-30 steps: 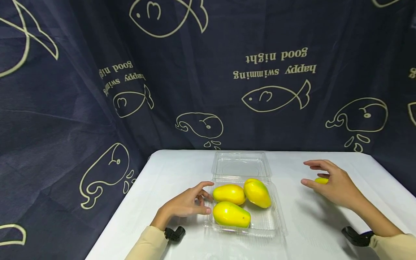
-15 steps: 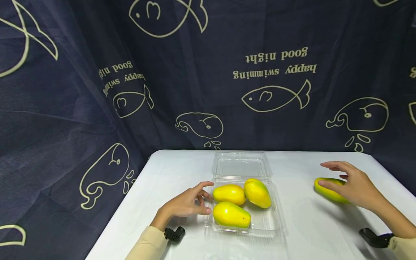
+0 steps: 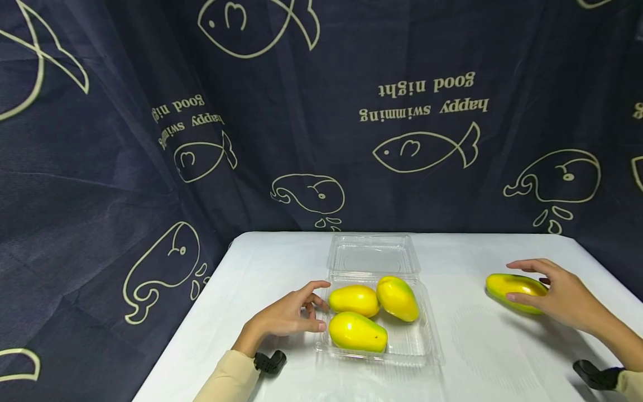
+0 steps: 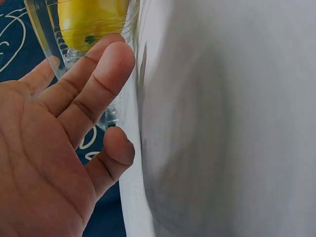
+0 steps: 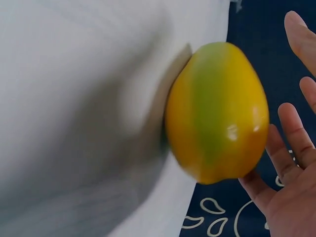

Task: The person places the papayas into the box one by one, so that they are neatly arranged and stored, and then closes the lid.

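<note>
An open clear plastic clamshell box (image 3: 432, 335) sits mid-table. In it lie three yellow-green papayas: one at the back left (image 3: 354, 300), one at the back right (image 3: 398, 298) and one at the front left (image 3: 358, 332). At the box's left edge is my left hand (image 3: 288, 314), fingers relaxed and holding nothing; whether its fingertips touch the plastic I cannot tell. Another papaya (image 3: 514, 290) lies on the table to the right. Over its right end hovers my right hand (image 3: 565, 296), fingers spread and not curled round it; contact is unclear. The right wrist view shows this papaya (image 5: 217, 113) beside spread fingers.
The box's clear lid (image 3: 373, 254) is folded back flat behind it. A white cloth (image 3: 271, 251) covers the table. Dark blue fish-print fabric (image 3: 311, 128) hangs behind and at the left.
My right hand has moved right and a little toward me, so the papaya on the right, earlier mostly hidden, now shows. My left hand and the papayas in the box have stayed put.
</note>
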Demonstrator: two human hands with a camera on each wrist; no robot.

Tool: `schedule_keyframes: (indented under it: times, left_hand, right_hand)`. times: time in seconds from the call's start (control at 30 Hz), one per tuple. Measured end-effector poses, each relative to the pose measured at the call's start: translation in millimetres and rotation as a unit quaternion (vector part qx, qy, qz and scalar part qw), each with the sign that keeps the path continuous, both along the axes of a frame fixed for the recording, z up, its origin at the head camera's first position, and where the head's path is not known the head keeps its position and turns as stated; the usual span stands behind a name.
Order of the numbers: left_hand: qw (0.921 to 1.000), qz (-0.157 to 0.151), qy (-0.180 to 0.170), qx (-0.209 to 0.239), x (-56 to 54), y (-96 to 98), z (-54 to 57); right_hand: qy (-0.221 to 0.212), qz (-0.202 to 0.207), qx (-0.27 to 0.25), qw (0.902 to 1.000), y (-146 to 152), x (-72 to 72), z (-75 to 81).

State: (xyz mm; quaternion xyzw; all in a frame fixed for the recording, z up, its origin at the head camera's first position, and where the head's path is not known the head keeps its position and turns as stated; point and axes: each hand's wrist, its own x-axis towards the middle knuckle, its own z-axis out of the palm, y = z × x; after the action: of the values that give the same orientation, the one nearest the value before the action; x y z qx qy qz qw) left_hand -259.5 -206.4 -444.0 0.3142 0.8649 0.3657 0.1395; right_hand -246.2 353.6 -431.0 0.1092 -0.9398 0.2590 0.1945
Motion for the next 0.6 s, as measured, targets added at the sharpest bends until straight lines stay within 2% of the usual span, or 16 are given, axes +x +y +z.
schedule_keyframes:
  times: [0.17,0.4,0.6]
  left_hand:
    - [1.0000,0.002,-0.002,0.002,-0.1,-0.2,0.3]
    - [1.0000,0.005,-0.007,0.000,0.1,-0.2,-0.2]
    - [1.0000,0.004,-0.003,-0.001,-0.6,-0.1,-0.7]
  right_hand:
    - [-0.006,0.003,0.010,0.9999,6.3,-2.3,-5.9]
    - [-0.040,0.013,-0.001,0.9991,15.4,-4.0,-14.9]
    - [-0.045,0.014,0.003,0.9989,16.1,-7.0,-21.0]
